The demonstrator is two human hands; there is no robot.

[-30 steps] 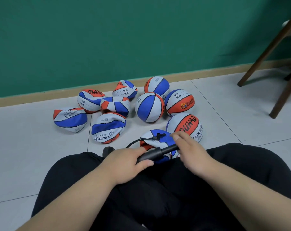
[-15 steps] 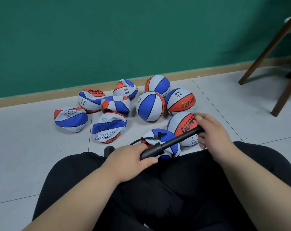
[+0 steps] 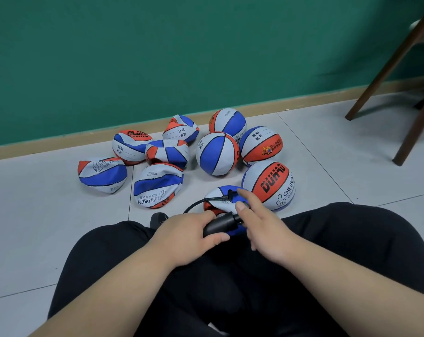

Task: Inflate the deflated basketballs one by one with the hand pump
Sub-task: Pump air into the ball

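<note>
On the tiled floor (image 3: 327, 154), four full basketballs (image 3: 217, 153) at about one o'clock from the hands look round, so I judge them done. Five crumpled basketballs (image 3: 157, 184) at ten to eleven o'clock are left to do. A tenth, the ball at the knees (image 3: 218, 199), sits at twelve o'clock and looks partly slack, with the hose (image 3: 194, 205) plugged into it; this seems the step in hand. The left hand (image 3: 186, 235) has its grip curled round the hand pump (image 3: 219, 224) barrel. The right hand (image 3: 264, 229) lies over the handle end at three o'clock; whether its grip closes there is hidden.
</note>
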